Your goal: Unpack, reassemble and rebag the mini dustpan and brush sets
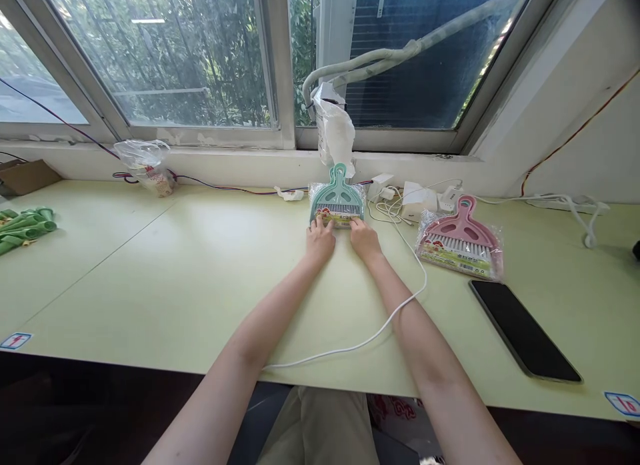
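On the green counter point(165, 285) sit a teal brush point(338, 197) near the back edge, a pink brush point(463, 238), a cable point(360, 345) and, front right, a phone point(525, 330).

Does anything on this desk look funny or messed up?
Yes, the white cable trails loosely across the desk and over the right arm, not tucked away. The pink brush set sits crooked, while the green one is straight. I see no spills.

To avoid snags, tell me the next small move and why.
Probably ease the right forearm out from under the white cable: it lies across the arm and could drag, while the left hand and right hand touch the wrapped green dustpan set.
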